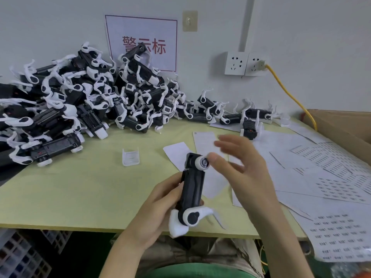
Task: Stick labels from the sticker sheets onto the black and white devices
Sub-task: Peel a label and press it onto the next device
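- The left hand (158,205) grips the black-and-white device (192,187) by its body, above the counter's (80,193) near edge; keep that hold firm.
- The right hand (247,169), fingers spread loose, thumbs the white hub (203,163); press any label flat there, judging by the pose.
- Sticker sheets (341,233) lie to the right.

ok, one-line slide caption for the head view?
Left hand grips a black and white device at the table; right hand thumbs its round white end; sticker sheets right, device pile left.

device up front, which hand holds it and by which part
Left hand grips the device round its black body; right hand just touches its top cap.
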